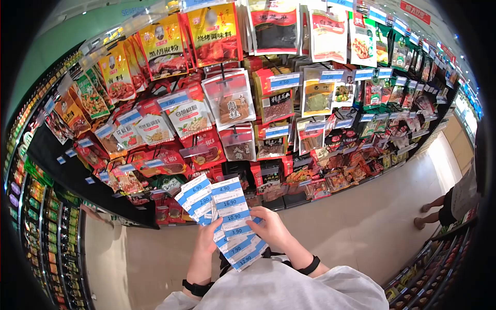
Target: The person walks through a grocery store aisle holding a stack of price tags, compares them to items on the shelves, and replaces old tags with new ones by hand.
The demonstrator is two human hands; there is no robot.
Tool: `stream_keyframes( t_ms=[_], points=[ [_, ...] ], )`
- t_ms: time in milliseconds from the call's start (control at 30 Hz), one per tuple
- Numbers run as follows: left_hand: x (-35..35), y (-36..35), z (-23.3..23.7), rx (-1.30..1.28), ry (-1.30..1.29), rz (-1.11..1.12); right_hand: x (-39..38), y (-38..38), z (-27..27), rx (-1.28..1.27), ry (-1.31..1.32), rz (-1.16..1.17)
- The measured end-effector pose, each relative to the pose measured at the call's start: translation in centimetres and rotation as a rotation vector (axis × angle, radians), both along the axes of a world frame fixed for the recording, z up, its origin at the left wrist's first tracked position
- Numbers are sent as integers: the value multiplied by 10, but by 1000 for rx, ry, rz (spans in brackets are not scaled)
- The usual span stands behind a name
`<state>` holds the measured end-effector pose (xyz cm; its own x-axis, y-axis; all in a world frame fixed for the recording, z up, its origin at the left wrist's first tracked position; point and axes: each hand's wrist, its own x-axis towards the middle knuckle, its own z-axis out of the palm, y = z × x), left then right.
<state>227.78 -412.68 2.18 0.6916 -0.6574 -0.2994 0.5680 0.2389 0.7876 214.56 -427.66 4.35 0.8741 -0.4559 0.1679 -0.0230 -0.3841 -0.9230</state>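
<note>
Several strips of blue and white price labels [231,202] are fanned out in front of the body, showing prices such as 4.90, 16.90 and 10.90. On their left side my left hand [207,236] grips the strips, its thumb on top. My right hand [267,227] pinches the right edge of the front strip near the 10.90 and 3.90 labels. Beyond the hands hang spice packets [187,116] on rack hooks, with blue price tags [284,81] at the hook ends.
Shelves of jars [51,227] stand at the left. Another shelf [431,258] is at the lower right, with a person [448,206] standing near it. Pale floor [330,227] lies below the rack.
</note>
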Motion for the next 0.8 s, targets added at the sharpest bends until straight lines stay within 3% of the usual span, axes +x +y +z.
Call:
stream_keyframes(
  t_ms=[433,600,800],
  points=[
    [65,25,35,33,-115,266,-4,-13,-3,-2,-19,-61],
    [73,11,42,16,-216,160,-2,-11,-1,-36,-90,-86],
    [65,4,43,196,-280,-208,-3,-10,2,8,-104,-77]
  ],
)
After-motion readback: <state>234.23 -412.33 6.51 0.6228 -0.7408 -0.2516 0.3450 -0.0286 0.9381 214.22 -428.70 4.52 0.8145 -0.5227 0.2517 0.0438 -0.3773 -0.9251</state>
